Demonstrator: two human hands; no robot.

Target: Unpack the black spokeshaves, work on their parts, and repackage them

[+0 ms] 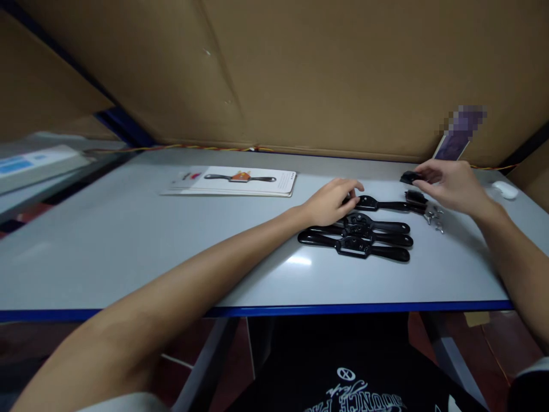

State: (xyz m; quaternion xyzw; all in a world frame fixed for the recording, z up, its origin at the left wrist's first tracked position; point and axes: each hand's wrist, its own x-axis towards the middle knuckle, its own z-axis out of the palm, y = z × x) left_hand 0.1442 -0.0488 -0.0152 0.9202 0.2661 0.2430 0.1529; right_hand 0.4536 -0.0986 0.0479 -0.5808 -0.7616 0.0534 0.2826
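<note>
Several black spokeshaves lie side by side on the grey table [128,240], handles running left to right. My left hand [331,201] has its fingers closed around the left handle of the farthest spokeshave [368,202], and its palm covers part of that handle. Just in front of it are the other spokeshaves, the nearest spokeshave [354,246] showing whole. Over at the far right, my right hand [450,182] pinches a small black part [410,177] between thumb and fingers. Below that hand sit more small black parts [415,197] and a cluster of shiny thumbscrews [434,218].
Printed packaging cards [244,182] showing a spokeshave lie left of centre. A white rounded object [505,189] rests at the far right, near a partly pixelated phone-like device [457,140]. A cardboard wall [300,74] closes the back; a blue edge [274,311] runs along the front.
</note>
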